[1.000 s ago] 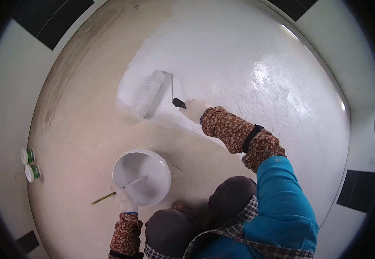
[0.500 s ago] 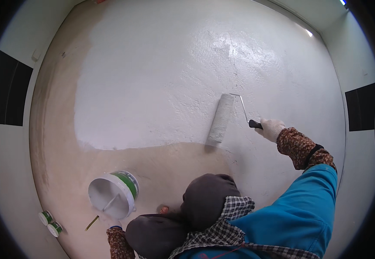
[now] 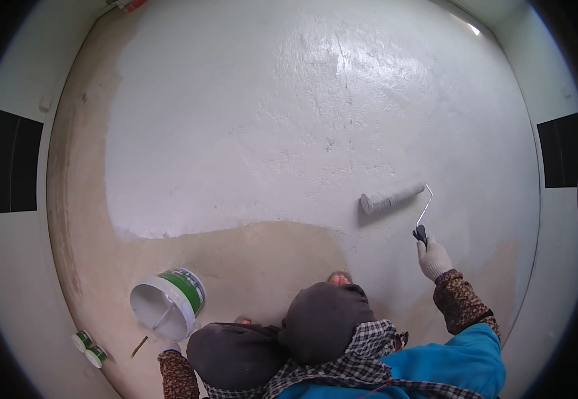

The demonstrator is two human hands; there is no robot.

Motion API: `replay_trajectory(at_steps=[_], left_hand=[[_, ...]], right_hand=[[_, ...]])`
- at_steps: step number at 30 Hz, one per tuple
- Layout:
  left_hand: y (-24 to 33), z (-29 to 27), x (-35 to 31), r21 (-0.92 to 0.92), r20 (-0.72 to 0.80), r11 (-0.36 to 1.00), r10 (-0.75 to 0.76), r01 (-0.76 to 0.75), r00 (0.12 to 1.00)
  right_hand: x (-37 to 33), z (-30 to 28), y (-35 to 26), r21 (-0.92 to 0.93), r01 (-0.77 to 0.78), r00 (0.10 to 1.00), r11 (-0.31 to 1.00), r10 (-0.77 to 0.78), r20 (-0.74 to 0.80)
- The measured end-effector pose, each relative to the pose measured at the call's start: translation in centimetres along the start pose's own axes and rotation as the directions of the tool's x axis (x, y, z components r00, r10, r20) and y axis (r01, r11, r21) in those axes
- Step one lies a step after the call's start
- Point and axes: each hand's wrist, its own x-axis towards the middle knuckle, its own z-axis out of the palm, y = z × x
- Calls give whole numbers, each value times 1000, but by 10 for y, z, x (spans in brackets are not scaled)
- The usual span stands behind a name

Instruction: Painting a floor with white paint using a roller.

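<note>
My right hand [image 3: 434, 259], in a white knit glove, is closed round the black handle of a paint roller [image 3: 393, 197]. The roller's long, white-coated sleeve lies slantwise over the wet white floor, its wire frame on the right. At lower left, a white paint bucket [image 3: 186, 286] with a green band is tilted, its mouth facing down-left. A pale stick [image 3: 163, 315] shows inside it. My left hand [image 3: 166, 343] grips the bucket at its lower rim; pale tones blur its fingers. A thin dark yellow stick [image 3: 140, 346] shows beside it; whether it is held, I cannot tell.
White paint [image 3: 222, 146] covers much of the floor, with bare beige floor [image 3: 255, 256] before my knees and along the left wall. Two small green-and-white tubs [image 3: 89, 348] stand by that wall. An orange-red object [image 3: 132, 5] is at the far left. Walls rise on both sides.
My right hand has drawn back toward me, and the roller has moved right and nearer, turning from steep to almost crosswise. The bucket sits slightly lower left in view. More toes show by my knees.
</note>
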Motion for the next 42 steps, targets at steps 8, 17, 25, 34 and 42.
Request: replay_trajectory(at_steps=[8, 17, 25, 34, 42], left_hand=[[-12, -9, 5, -2, 2, 1000, 31, -31, 1000], [-4, -3, -7, 4, -6, 1000, 16, -16, 1000], [-6, -3, -5, 14, -26, 1000, 3, -3, 1000], [-14, -9, -2, -70, 48, 997, 35, -31, 998], [-9, -10, -10, 16, 39, 999, 35, -36, 999]], right_hand=[[186, -78, -171, 149, 90, 961, 985, -46, -274], [147, -69, -138, 57, 55, 974, 997, -41, -221], [173, -80, -158, 126, 37, 954, 991, 3, -301], [134, -54, -157, 108, 59, 961, 992, -27, -276], [63, -29, -118, -91, 28, 987, 995, -41, -153]])
